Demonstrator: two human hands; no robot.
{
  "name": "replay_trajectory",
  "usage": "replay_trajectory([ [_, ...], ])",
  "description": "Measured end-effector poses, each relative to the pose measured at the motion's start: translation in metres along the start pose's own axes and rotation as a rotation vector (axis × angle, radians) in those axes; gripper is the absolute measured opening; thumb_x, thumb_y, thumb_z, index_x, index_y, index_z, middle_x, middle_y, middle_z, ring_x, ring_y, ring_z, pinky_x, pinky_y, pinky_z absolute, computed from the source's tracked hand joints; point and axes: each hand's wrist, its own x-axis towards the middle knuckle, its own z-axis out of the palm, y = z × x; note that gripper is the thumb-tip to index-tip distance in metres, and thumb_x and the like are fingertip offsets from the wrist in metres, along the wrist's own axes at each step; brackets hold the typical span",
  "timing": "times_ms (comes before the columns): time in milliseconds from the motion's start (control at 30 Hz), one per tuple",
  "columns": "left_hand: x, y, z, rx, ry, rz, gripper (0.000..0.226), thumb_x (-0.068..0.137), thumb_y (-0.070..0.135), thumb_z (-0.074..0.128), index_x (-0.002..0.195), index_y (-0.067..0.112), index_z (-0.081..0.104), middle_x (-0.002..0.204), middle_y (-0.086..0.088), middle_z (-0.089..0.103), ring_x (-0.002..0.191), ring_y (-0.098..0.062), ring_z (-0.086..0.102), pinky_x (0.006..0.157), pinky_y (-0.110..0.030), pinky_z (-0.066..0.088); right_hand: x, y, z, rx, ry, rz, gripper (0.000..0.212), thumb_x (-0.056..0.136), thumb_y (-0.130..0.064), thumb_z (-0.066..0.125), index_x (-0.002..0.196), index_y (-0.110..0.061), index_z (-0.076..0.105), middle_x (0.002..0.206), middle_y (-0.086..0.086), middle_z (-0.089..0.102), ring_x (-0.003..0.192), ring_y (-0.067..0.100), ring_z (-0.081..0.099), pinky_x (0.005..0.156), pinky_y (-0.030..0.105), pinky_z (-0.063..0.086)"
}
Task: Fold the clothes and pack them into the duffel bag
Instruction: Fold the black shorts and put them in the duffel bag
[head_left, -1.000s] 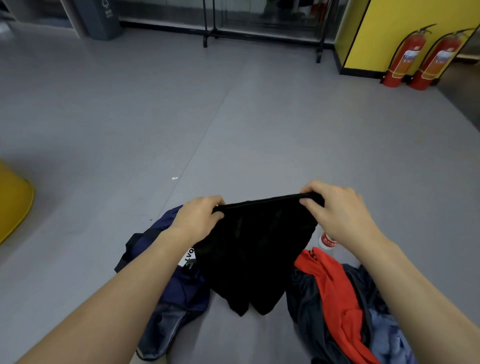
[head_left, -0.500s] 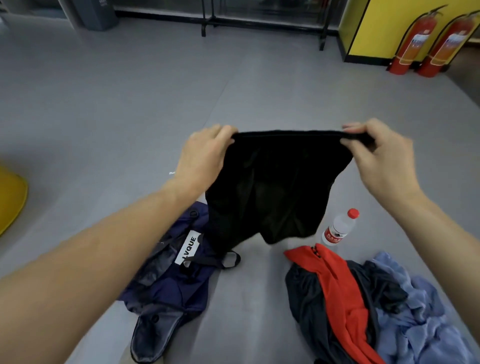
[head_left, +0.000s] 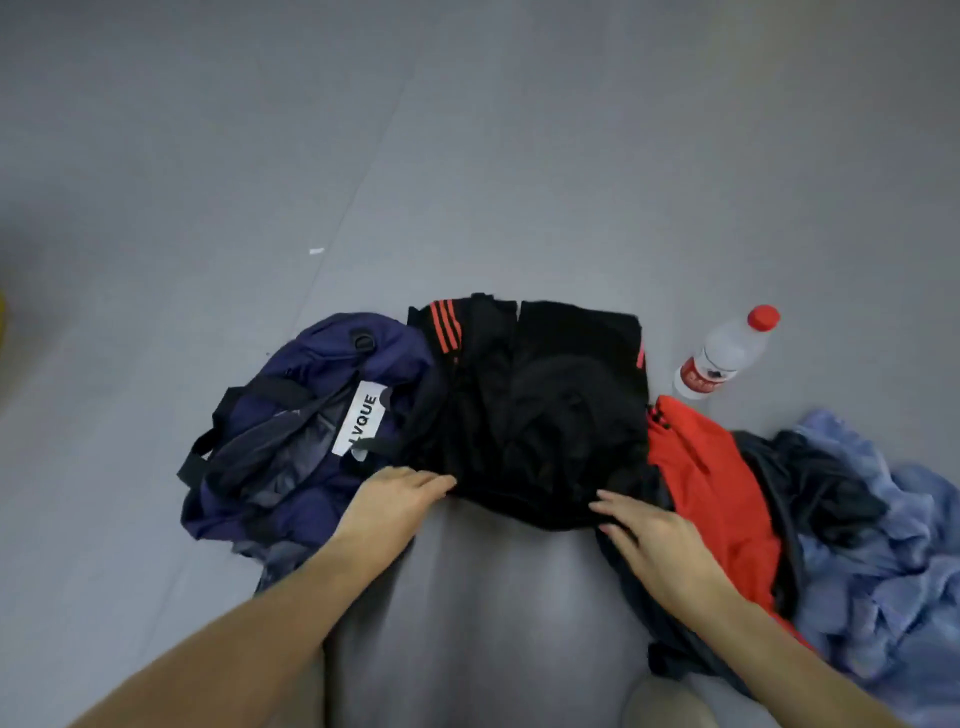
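i saw the black shorts (head_left: 540, 405) flat on the floor (head_left: 467, 156) between the duffel bag (head_left: 311, 415) and the clothes pile (head_left: 841, 519). my left hand (head_left: 397, 496) and right hand (head_left: 652, 530) touched their near edge, fingers straight.

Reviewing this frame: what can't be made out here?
All head view.
Duffel bag interior: covered by its own folds and straps; right side under the shorts.
Bottle label: too small and blurred to read.
Blue garment: cut off by the right edge.
Dark garment: mostly under the red garment.
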Motion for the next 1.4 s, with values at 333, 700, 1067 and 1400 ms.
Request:
replay_trajectory([
  [333, -0.066, 0.028, 0.104, 0.001, -0.313, -0.118, 0.047, 0.087, 0.051, 0.056, 0.119, 0.022, 0.075, 0.122, -0.001, 0.071, 0.096, -0.024, 0.07, 0.074, -0.037, 0.058, -0.041, 0.023, 0.083, 0.047, -0.5, -0.04, 0.049, 0.102, -0.041, 0.045, 0.15, -0.042, 0.038, 0.154, -0.026, 0.018, 0.143, -0.005, 0.019, 0.117, 0.02, 0.027],
  [700, 0.05, 0.178, 0.105, -0.402, -0.427, -0.337, 0.077, 0.097, 0.066, 0.039, 0.155, 0.043, -0.006, 0.119, 0.003, 0.048, 0.103, -0.02, 0.056, 0.078, -0.032, 0.05, 0.177, 0.079, 0.009, -0.421, -0.141, 0.378, 0.065, 0.101, -0.062, 0.021, 0.159, -0.039, 0.004, 0.144, 0.028, 0.044, 0.13, 0.042, 0.042, 0.112, 0.05, 0.031],
  [1067, 0.027, 0.199, 0.099, -0.654, -0.425, -0.548, 0.076, 0.103, 0.026, 0.047, 0.153, 0.053, -0.005, 0.125, 0.012, 0.047, 0.102, -0.008, 0.056, 0.091, -0.025, 0.049, 0.203, 0.05, 0.006, 0.011, 0.084, 0.386, 0.059, 0.107, -0.039, 0.034, 0.157, -0.01, 0.024, 0.161, 0.016, 0.029, 0.142, 0.038, 0.035, 0.112, 0.049, 0.033],
  [1400, -0.027, 0.083, 0.031, -0.782, 0.091, -0.99, 0.059, 0.096, 0.01, 0.052, 0.137, 0.049, 0.035, 0.121, 0.015, 0.058, 0.11, -0.009, 0.06, 0.094, -0.036, 0.053, 0.293, -0.118, 0.024, 0.472, -0.103, 0.13, 0.062, 0.106, -0.048, 0.031, 0.161, -0.026, 0.01, 0.168, 0.001, 0.008, 0.152, 0.019, 0.018, 0.119, 0.029, 0.015],
])
